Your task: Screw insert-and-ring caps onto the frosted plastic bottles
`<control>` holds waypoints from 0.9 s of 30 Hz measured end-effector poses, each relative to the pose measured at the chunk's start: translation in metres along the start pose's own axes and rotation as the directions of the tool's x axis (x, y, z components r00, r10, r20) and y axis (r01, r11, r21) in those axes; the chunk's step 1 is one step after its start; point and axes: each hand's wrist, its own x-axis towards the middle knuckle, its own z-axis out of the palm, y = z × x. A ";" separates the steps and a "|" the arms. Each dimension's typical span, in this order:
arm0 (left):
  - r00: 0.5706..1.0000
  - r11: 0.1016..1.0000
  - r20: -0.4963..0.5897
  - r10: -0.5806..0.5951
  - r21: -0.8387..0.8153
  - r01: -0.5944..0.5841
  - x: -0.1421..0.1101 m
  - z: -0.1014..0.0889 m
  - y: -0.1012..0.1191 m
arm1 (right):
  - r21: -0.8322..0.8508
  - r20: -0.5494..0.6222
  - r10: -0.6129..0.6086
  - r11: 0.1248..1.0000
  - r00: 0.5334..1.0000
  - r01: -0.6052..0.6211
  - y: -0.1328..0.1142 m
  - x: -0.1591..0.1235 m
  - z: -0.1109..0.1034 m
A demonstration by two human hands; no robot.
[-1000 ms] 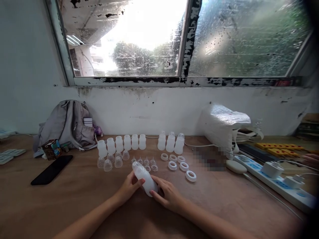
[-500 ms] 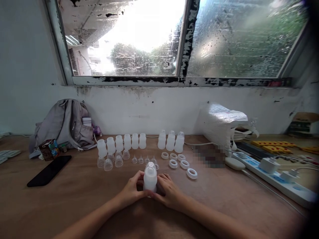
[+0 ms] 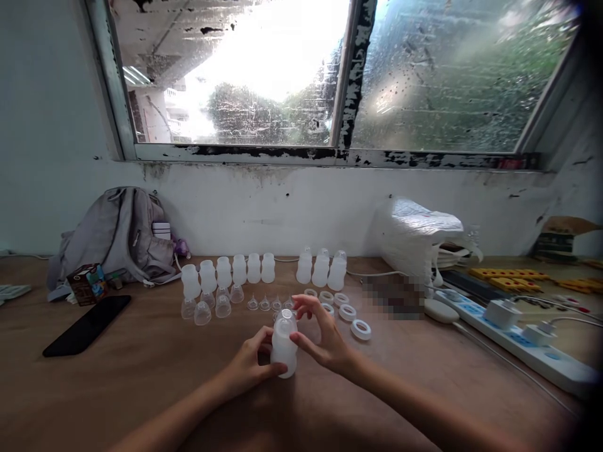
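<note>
My left hand (image 3: 257,361) is wrapped round a milky, waisted bottle (image 3: 284,353) at the lower centre of the frame, thumb laid across its front near the base; the bottle stands about upright, its walls smooth and frosted, with a clearer rounded cap (image 3: 286,320) on top. My right hand (image 3: 325,342) is open beside it, fingers arched and spread above the thumb; the thumb tip reaches the bottle's right edge, though I cannot tell whether it presses there.

Just beyond, at the centre, small see-through teats (image 3: 264,305) stand point upward on flared rims, some hidden behind the bottle and my fingers; right of them lie pale, glossy rings (image 3: 360,330) with round holes, the nearest well apart from my wrist. Left of centre, thin clear domes (image 3: 223,307) sit rim down before a row of six open-necked bottles (image 3: 224,272); right of that row stand three capped bottles (image 3: 321,271), near the wall (image 3: 330,213) where the tabletop (image 3: 164,364) ends.

The brown tabletop gives room to move between my left forearm and the flat black phone (image 3: 87,326) at the left, below a soft grey backpack (image 3: 117,232); on the right another wide stretch runs from the rings to the long, hard-edged white power strip (image 3: 509,342).
</note>
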 end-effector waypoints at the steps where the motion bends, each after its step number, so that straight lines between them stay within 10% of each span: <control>1: 1.000 1.000 0.002 0.003 0.007 -0.003 0.000 0.000 -0.001 | -0.030 0.024 0.013 0.999 1.000 -0.012 -0.007 0.009 -0.003; 5: 0.998 0.996 -0.037 0.042 0.075 -0.039 0.000 -0.002 -0.006 | -0.091 0.242 0.063 0.995 0.968 -0.042 -0.025 0.043 -0.018; 10: 0.953 0.832 -0.133 0.271 0.530 -0.163 0.000 -0.025 -0.015 | -0.258 0.107 0.090 0.964 0.990 -0.060 -0.013 0.085 -0.047; 15: 0.945 0.587 -0.038 0.324 0.792 -0.169 0.001 -0.041 -0.021 | -0.473 -0.061 0.119 0.871 0.991 -0.133 0.037 0.133 -0.059; 27: 0.971 0.519 0.046 0.236 0.839 -0.166 0.002 -0.035 -0.024 | -0.722 -0.027 0.312 0.651 0.950 -0.234 0.146 0.150 -0.023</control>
